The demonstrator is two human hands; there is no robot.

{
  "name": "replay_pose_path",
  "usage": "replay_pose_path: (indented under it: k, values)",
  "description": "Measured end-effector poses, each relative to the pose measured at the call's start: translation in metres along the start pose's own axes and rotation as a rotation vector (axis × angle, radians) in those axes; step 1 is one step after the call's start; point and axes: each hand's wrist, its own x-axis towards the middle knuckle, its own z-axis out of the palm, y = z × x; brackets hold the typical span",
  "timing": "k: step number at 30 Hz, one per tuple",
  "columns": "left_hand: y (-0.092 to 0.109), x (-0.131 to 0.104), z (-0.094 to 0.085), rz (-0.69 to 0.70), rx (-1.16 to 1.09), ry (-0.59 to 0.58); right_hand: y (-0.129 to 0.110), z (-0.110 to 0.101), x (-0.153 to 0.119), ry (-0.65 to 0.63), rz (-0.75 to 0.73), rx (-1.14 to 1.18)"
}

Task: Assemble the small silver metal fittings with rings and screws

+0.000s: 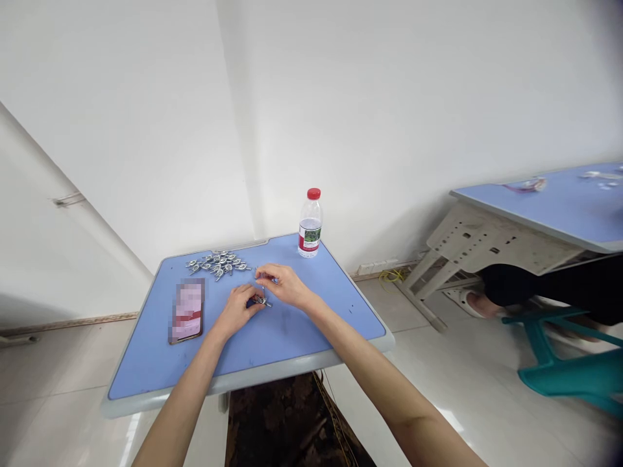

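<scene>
My left hand (239,310) rests low over the blue desk (292,337), its fingers closed on a small silvery metal piece (261,301) that sticks out toward the right. Just above and to the right of it is my right hand (282,283), with thumb and index finger pinched together. A tiny thing may be between those fingertips, too small to name. Several similar metal pieces (221,263) lie in a loose pile at the desk's back left, beyond my left hand.
A phone (189,311) lies left of my left hand. A water bottle (310,227) with a red cap stands at the back edge, near the wall (370,117). To the right are another desk (559,201), a green stool (574,373) and a person's legs (545,292).
</scene>
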Motion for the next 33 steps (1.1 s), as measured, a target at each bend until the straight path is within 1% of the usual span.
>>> replay_pose_path:
  k: [3, 9, 12, 16, 19, 21, 23, 26, 33]
  values:
    - [-0.001, 0.000, 0.001, -0.002, 0.001, 0.004, 0.000, 0.004, 0.000, 0.008, 0.007, -0.037]
    - [0.001, -0.001, 0.000, 0.000, 0.010, 0.011, 0.006, 0.007, -0.003, 0.066, 0.049, -0.110]
    - [0.001, 0.000, 0.000, 0.003, 0.010, 0.010, 0.006, 0.005, -0.003, 0.037, 0.016, -0.127]
    - [0.003, -0.001, 0.000, 0.000, 0.017, 0.012, 0.002, -0.003, -0.005, -0.011, -0.035, -0.136]
    - [0.004, -0.001, -0.001, -0.008, 0.021, 0.016, 0.000, -0.008, -0.006, -0.078, -0.065, -0.061]
    - [0.004, -0.001, 0.000, -0.007, 0.017, 0.014, 0.000, -0.009, -0.006, -0.099, -0.048, 0.019]
    - [0.003, -0.001, 0.000, -0.004, 0.011, 0.010, -0.001, -0.007, -0.005, -0.069, -0.001, 0.064]
    - [0.001, 0.000, 0.001, 0.000, 0.005, 0.007, 0.000, -0.002, -0.004, -0.006, 0.057, 0.054]
    - [0.003, 0.000, 0.001, -0.002, 0.016, 0.019, 0.003, 0.004, -0.003, 0.064, 0.111, -0.011]
